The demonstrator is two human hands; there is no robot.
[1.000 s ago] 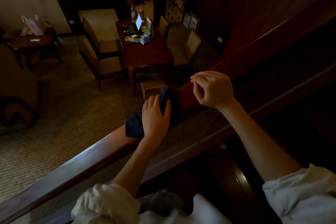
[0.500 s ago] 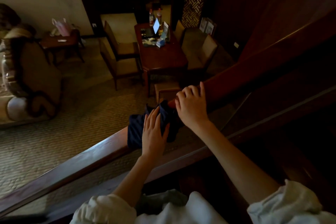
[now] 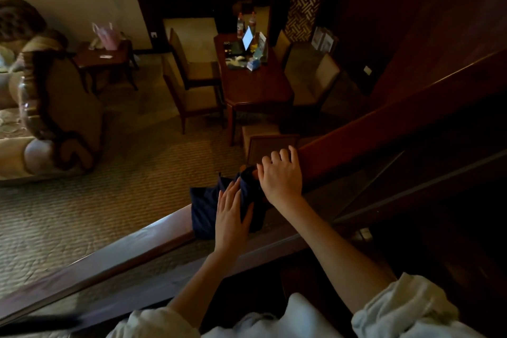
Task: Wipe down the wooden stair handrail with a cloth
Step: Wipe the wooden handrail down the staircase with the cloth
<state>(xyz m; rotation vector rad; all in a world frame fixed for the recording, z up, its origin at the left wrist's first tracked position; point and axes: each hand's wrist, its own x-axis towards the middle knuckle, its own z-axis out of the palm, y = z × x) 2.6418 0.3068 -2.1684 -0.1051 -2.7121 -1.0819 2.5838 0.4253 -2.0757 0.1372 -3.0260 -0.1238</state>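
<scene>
A dark wooden handrail (image 3: 384,123) runs diagonally from the lower left up to the right. A dark blue cloth (image 3: 204,208) is draped over it near the middle. My left hand (image 3: 231,217) lies flat on the cloth with fingers spread, pressing it onto the rail. Just up the rail, my right hand (image 3: 281,175) rests over the rail's top, its fingers curled over the far edge, touching the cloth's upper end.
Below the rail lies a carpeted room with a dark wooden table (image 3: 255,82) bearing bottles and small items, several chairs (image 3: 192,85), a side table (image 3: 104,59) and an armchair (image 3: 55,107). Dark stairs and a lower rail (image 3: 411,189) are on my right.
My right hand slid down the rail until it met the cloth's upper end. My left hand stayed flat on the cloth. The view shifted, showing more of the room at left.
</scene>
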